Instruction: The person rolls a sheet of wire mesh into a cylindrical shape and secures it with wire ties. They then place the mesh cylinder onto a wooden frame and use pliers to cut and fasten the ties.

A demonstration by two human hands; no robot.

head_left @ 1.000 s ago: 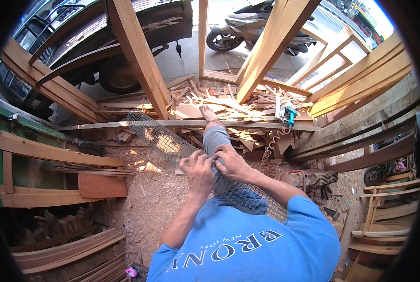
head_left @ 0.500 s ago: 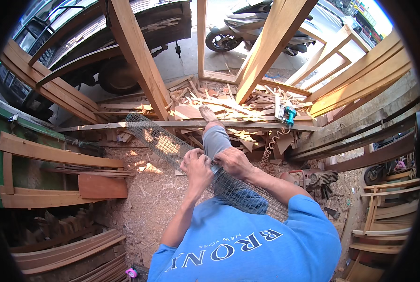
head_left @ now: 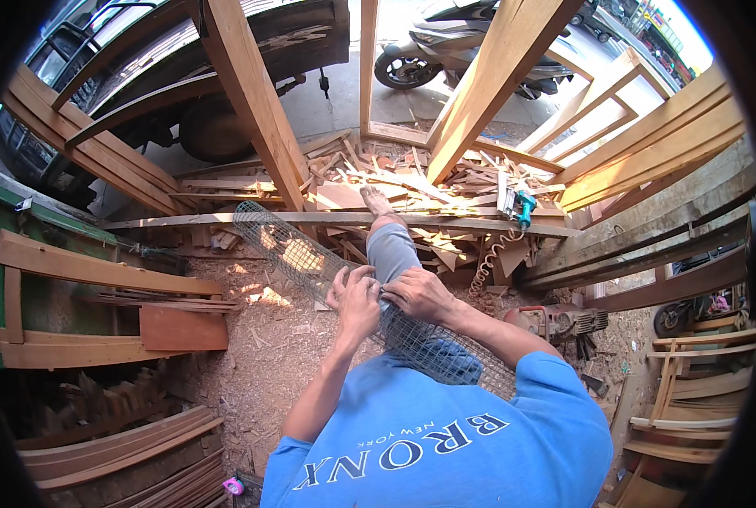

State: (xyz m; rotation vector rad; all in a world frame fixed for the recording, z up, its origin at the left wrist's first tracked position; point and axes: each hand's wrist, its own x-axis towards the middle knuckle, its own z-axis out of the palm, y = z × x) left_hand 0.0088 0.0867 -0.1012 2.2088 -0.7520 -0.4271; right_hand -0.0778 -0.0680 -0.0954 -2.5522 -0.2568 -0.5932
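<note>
A long tube of wire mesh [head_left: 289, 252] lies slantwise over my legs, its far end at the upper left and its near end by my right forearm. My left hand [head_left: 357, 296] is closed at the mesh edge midway along, its index finger bent and raised. Right beside it, my right hand [head_left: 420, 295] pinches the same edge, fingers pressed together. The fingertips of the two hands almost meet. Whether they also hold something small, such as a wire end, is hidden. My outstretched leg [head_left: 391, 250] shows under the tube, the bare foot beyond a wooden beam.
Wood offcuts [head_left: 445, 199] are heaped past a low beam [head_left: 335, 220]. On the beam rests a teal nail gun [head_left: 523, 209] with a coiled hose [head_left: 489, 262]. A red compressor [head_left: 530, 318] stands right. Curved wooden pieces [head_left: 124, 449] are stacked left, near a pink tape measure [head_left: 234, 486].
My left hand's fingers have lifted and spread slightly at the mesh. The right hand has shifted only a little. The mesh tube stays in place across my legs.
</note>
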